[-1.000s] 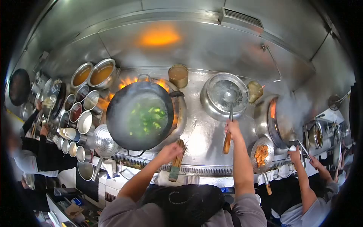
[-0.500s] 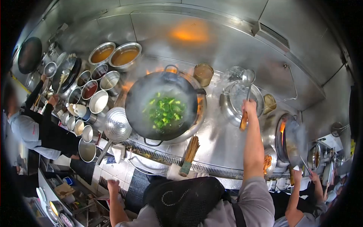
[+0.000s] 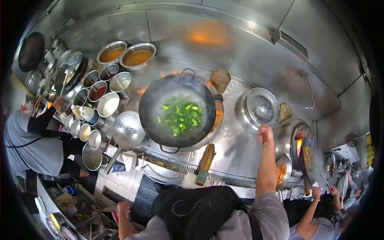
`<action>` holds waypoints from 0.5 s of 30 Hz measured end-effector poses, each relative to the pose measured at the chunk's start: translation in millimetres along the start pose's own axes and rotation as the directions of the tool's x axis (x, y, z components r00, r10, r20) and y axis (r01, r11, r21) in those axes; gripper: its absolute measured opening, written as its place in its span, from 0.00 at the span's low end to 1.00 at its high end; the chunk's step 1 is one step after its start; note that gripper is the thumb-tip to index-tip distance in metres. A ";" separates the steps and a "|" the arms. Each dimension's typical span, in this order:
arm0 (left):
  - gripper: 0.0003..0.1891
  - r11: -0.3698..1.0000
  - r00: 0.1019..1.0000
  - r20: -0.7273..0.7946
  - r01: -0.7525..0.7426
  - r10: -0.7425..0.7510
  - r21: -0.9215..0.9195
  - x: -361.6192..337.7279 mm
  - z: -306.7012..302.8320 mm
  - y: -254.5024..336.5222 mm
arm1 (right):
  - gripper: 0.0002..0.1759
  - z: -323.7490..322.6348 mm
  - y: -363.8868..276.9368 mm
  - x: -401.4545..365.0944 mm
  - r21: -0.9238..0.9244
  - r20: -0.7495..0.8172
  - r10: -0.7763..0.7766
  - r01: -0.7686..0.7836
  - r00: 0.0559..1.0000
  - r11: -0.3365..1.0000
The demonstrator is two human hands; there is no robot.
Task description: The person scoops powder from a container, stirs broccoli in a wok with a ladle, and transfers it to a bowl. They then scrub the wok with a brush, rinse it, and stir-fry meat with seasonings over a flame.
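A large dark wok (image 3: 154, 120) holds green vegetables (image 3: 182, 116) in steaming liquid over a burner. To its right, my right hand (image 3: 265, 133) is closed around the wooden handle of a ladle, whose bowl (image 3: 262, 109) is down in a round steel pot (image 3: 245, 108). My left hand (image 3: 123, 208) hangs low at the left, away from the stove, near the floor and shelf; its fingers look curled, but whether anything is in them is too small to make out.
Left of the wok are a perforated strainer (image 3: 129, 129), several sauce pots (image 3: 108, 105) and two broth bowls (image 3: 138, 56). A bamboo brush (image 3: 207, 162) stands at the front edge. One co-worker (image 3: 36, 142) is at the left; others (image 3: 316, 224) work at a flaming wok on the right.
The ladle has gone from above the pot's rim down into the pot, and my right hand has moved lower. The view has shifted slightly. The left co-worker has changed posture.
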State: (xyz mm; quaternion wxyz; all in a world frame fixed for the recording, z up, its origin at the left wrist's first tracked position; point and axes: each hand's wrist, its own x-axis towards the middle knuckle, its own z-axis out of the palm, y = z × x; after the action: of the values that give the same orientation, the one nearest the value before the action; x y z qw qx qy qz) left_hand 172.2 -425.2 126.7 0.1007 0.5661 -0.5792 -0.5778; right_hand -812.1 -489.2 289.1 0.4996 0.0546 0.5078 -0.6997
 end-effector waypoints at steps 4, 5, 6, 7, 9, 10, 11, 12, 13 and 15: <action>0.08 0.983 0.904 -0.412 0.162 -0.112 0.088 61.7 -21.6 -16.3 | 0.10 70.2 -1.8 -55.5 0.286 0.121 -0.051 0.015 0.991 0.958; 0.08 0.987 0.866 -0.481 0.163 -0.137 0.012 59.1 -16.7 0.4 | 0.11 80.9 -3.9 -59.1 0.194 0.103 -0.171 0.149 0.980 0.970; 0.09 0.986 0.822 -0.547 0.151 -0.162 -0.064 56.5 -11.1 17.8 | 0.11 90.2 -10.6 -57.7 0.192 0.103 -0.171 0.149 0.980 0.970; 0.11 0.982 0.772 -0.608 0.128 -0.185 -0.137 50.1 -3.3 57.1 | 0.11 99.7 -19.4 -52.3 0.156 0.168 -0.099 0.073 0.981 0.985; 0.11 0.940 0.737 -0.600 0.144 -0.311 -0.310 44.8 6.2 82.0 | 0.11 124.9 -33.3 -47.4 0.115 0.228 -0.023 -0.003 0.973 0.993; 0.10 0.944 0.764 -0.567 0.171 -0.309 -0.284 43.5 9.7 84.6 | 0.11 144.5 -36.7 -50.1 0.037 0.183 -0.046 0.040 0.982 0.999; 0.10 0.947 0.790 -0.532 0.195 -0.306 -0.257 41.5 13.2 79.9 | 0.11 161.5 -39.4 -51.8 -0.044 0.139 -0.074 0.081 0.988 0.996; 0.08 0.946 0.807 -0.502 0.209 -0.309 -0.246 34.6 19.9 81.8 | 0.11 176.4 -41.7 -50.7 -0.045 0.141 -0.075 0.083 0.987 0.996; 0.08 0.946 0.807 -0.503 0.208 -0.309 -0.248 27.9 25.7 83.8 | 0.11 191.0 -42.8 -50.2 -0.210 0.083 -0.119 0.134 0.989 0.968; 0.04 0.845 0.771 -0.345 0.483 -0.535 -0.230 12.7 36.0 89.7 | 0.10 202.7 -47.3 -37.2 -0.372 0.035 -0.171 0.172 0.985 0.912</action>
State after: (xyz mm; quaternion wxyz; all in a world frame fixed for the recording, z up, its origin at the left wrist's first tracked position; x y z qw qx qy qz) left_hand 91.7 -442.7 179.0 0.0912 0.7989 -0.3329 -0.4925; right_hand -742.1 -621.1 438.7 0.4380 -0.0869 0.6338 -0.6316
